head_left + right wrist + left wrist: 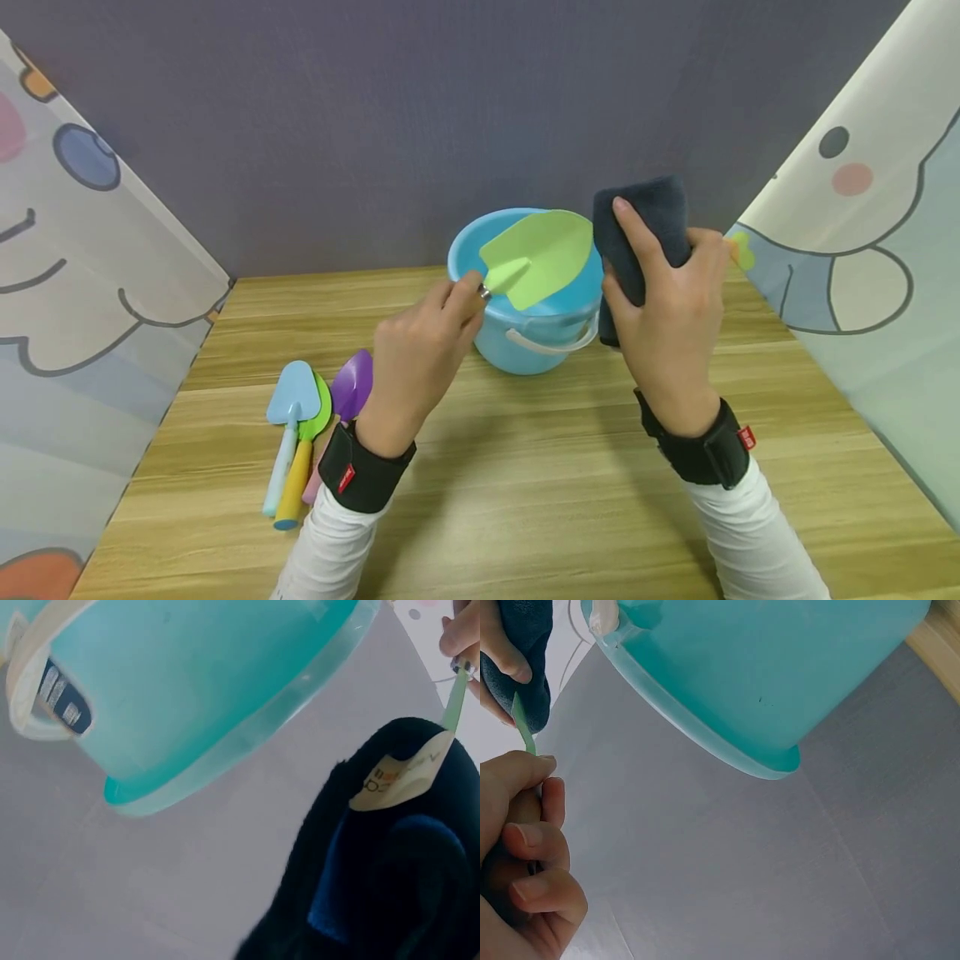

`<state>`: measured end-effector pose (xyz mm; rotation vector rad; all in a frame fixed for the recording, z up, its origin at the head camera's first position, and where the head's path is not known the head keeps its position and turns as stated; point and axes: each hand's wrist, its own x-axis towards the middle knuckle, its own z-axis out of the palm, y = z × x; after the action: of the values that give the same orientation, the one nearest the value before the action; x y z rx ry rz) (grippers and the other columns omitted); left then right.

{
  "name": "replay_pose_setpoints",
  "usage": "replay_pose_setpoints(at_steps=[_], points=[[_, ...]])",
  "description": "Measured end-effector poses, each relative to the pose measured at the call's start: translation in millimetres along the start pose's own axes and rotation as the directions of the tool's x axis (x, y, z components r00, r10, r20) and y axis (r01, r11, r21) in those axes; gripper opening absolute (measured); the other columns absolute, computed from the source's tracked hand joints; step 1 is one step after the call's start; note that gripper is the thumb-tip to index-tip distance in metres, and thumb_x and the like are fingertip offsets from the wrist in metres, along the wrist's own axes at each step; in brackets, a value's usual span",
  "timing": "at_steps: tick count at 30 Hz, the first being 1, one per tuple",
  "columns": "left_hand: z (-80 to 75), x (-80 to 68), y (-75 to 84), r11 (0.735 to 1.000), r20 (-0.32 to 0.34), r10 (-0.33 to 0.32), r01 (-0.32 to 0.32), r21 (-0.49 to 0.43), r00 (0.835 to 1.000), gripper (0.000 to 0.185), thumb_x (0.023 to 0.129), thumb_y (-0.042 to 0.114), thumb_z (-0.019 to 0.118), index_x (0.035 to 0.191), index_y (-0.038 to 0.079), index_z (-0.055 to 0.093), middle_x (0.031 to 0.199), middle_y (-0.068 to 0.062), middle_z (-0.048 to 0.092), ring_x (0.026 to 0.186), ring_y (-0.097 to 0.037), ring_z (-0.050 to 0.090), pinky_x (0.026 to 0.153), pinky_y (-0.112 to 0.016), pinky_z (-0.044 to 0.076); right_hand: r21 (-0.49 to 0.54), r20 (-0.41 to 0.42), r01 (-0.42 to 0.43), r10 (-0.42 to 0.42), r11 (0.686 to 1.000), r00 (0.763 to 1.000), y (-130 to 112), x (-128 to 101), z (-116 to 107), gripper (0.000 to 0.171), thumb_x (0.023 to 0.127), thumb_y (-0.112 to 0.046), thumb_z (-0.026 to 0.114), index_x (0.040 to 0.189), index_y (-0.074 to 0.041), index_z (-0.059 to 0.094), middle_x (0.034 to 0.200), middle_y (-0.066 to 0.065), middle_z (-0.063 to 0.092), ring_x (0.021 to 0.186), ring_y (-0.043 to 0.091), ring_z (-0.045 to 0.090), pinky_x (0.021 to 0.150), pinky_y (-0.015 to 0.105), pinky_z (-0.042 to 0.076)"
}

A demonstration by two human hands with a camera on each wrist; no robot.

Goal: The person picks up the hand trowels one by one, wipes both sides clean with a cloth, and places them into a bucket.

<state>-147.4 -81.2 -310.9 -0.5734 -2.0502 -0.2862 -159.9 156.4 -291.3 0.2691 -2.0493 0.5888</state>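
Observation:
My left hand (423,354) grips a light green hand trowel (555,250) near the metal collar of its handle, with the blade held flat over a blue bucket (510,346). My right hand (667,304) holds a folded dark towel (645,208) just right of the blade. In the right wrist view a pale printed label (401,776) shows on the towel, close to the trowel's edge; whether they touch I cannot tell. The bucket stands upright, its white handle (551,346) hanging down at the front. Fingers hide most of the trowel's handle.
On the wooden table (525,500), left of my left forearm, lie a blue trowel (295,394), a green one with a yellow handle (295,483) and a purple one (352,383). A grey panel (337,150) rises behind the bucket, and cartoon-printed sheets flank both sides.

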Motion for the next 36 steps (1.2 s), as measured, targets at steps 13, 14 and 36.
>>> replay_pose_setpoints(at_steps=[13, 14, 36], points=[[-1.3, 1.7, 0.8, 0.999, 0.003, -0.037, 0.037, -0.038, 0.999, 0.014, 0.099, 0.021, 0.067, 0.098, 0.009, 0.058, 0.079, -0.003, 0.059, 0.044, -0.011, 0.039, 0.039, -0.025, 0.026, 0.043, 0.018, -0.003, 0.002, 0.999, 1.000, -2.8, -0.5, 0.8, 0.056, 0.093, -0.011, 0.071, 0.144, -0.031, 0.057, 0.115, 0.035, 0.045, 0.104, 0.048, 0.043, 0.084, 0.058, 0.042], [-1.6, 1.7, 0.9, 0.998, 0.002, -0.042, 0.042, -0.039, 0.999, 0.016, 0.098, 0.022, 0.068, 0.099, 0.009, 0.058, 0.080, -0.004, 0.060, 0.045, -0.011, 0.042, 0.038, -0.025, 0.027, 0.047, 0.021, -0.006, 0.005, 0.999, 1.000, -2.9, -0.7, 0.9, 0.056, 0.093, -0.012, 0.071, 0.144, -0.031, 0.057, 0.115, 0.035, 0.045, 0.104, 0.048, 0.044, 0.085, 0.058, 0.042], [-2.4, -0.1, 2.9, 0.986, 0.036, -0.108, 0.112, -0.121, 0.993, 0.026, 0.092, 0.019, 0.074, 0.103, 0.002, 0.059, 0.075, -0.008, 0.068, 0.049, -0.017, 0.057, 0.043, -0.032, 0.047, 0.265, -0.189, 0.072, -0.021, 0.962, 0.982, -23.3, -11.4, -0.2, 0.048, 0.085, -0.014, 0.079, 0.130, -0.026, 0.067, 0.116, 0.035, 0.051, 0.103, 0.047, 0.048, 0.082, 0.054, 0.037]])
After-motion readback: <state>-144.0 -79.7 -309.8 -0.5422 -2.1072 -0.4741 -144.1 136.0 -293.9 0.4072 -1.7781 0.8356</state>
